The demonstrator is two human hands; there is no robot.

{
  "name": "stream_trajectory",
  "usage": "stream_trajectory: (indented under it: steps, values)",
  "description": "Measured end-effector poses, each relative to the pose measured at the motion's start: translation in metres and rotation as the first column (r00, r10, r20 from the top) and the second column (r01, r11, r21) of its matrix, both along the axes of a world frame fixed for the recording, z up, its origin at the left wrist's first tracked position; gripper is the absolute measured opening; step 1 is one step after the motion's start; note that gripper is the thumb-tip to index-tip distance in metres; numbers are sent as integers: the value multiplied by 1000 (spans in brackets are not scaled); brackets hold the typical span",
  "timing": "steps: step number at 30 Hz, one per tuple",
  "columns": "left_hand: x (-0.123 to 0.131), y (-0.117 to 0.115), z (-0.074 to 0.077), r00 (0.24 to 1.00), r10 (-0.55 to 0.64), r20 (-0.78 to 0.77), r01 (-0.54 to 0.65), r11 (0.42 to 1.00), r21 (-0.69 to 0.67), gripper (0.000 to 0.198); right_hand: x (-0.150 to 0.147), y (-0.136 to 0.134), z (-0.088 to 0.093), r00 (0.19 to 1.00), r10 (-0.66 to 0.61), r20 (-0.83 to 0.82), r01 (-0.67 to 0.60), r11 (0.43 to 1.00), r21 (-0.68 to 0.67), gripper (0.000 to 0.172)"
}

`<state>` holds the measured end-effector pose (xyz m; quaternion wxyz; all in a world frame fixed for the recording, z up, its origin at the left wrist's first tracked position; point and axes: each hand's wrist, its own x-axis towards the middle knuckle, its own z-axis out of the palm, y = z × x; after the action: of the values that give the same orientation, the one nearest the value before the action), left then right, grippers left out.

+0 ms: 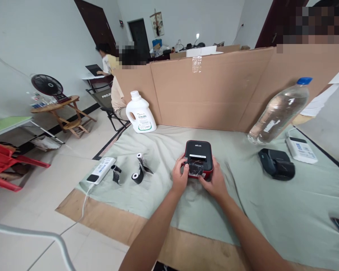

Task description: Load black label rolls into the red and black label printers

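A small black and red label printer (199,150) sits on the green cloth between my hands. A glossy dark strip (196,168) hangs over its front, below the slot. My left hand (180,175) grips the printer's left side, with the thumb at the edge of that strip. On the right side, my right hand (216,180) holds the case, its thumb at the lower front edge. To the left lie two small paper rolls with dark strips, one the upper roll (139,156) and one the lower roll (137,177), plus a dark spool (115,171).
A white power strip (101,171) lies at the left edge. Behind stand a white detergent jug (141,113) and a cardboard partition (211,94). At right are a large water bottle (279,111), a black handheld device (277,164) and a white box-shaped device (301,149). People sit beyond.
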<state>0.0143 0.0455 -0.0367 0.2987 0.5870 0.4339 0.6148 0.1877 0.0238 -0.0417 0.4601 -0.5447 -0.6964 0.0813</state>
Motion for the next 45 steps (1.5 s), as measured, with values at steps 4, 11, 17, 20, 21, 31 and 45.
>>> stream_trajectory:
  steps: [4,11,17,20,21,31,45]
  values:
    - [0,0,1,1000,-6,20,6,1000,3,28,1,0,0,1000,9,-5,-9,1000,-5,97]
    - [1,2,-1,1000,-4,25,4,1000,11,27,1,0,-1,1000,13,-21,-13,1000,-6,96]
    - [0,3,-1,1000,1,14,-2,1000,24,28,1,0,0,999,22,-39,-23,999,-22,97]
    - [0,4,-1,1000,4,13,-5,1000,27,28,1,0,0,999,20,-38,-21,1000,-23,95]
    - [0,4,-1,1000,5,10,-5,1000,29,28,1,0,1,999,21,-38,-22,999,-24,95]
    - [-4,6,3,999,-38,14,38,999,34,19,1,-1,2,998,29,-53,-31,999,-31,92]
    - [-3,19,-2,999,-8,-36,9,999,35,4,3,2,0,994,25,-108,-29,999,-33,93]
